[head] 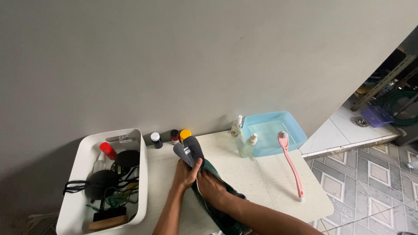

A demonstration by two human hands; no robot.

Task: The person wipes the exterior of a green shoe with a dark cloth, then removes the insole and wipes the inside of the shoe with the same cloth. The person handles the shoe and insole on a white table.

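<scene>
A plain grey wall is standing behind a white table (261,182), and a patterned tile floor is showing on the right side. On the table the left hand (186,174) is closing around a dark grey insole (190,152), gripping it near its lower part, while the insole is pointing up toward the wall. The right hand (212,188) is pushed inside a dark green shoe (217,204) — its fingers are hidden, so I cannot tell if they are bent or straight. Two spray bottles (248,146) are standing by one light blue basin (272,132), and one pink long-handled brush (291,165) is lying just beside it. Three small jars (156,139) are lining the wall. One white bin (82,174) on the left is holding brushes and bottles.
</scene>
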